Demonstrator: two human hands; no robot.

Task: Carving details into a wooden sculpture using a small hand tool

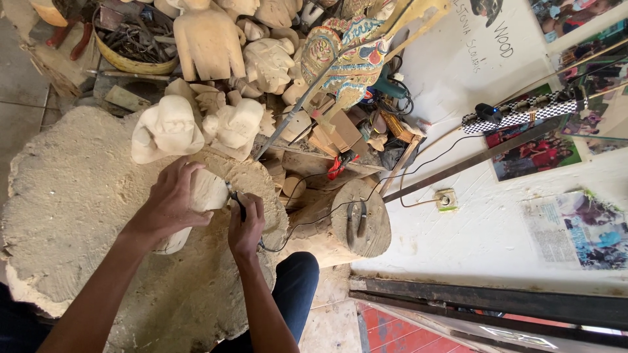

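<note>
My left hand (171,204) grips a pale, roughly carved wooden piece (204,195) lying on a big sawdust-covered stump (78,196). My right hand (246,224) holds a small corded rotary tool (235,199) like a pen, with its tip against the right side of the wooden piece. A black cord (307,219) runs from the tool to the right. Part of the wooden piece is hidden under my left hand.
Two unfinished wooden figures (196,127) stand just beyond the piece, with several more carvings (209,39) piled behind. A painted flat puppet (350,55) leans on sticks. A small round stump (360,225) sits to the right. A basket of tools (134,39) is far left.
</note>
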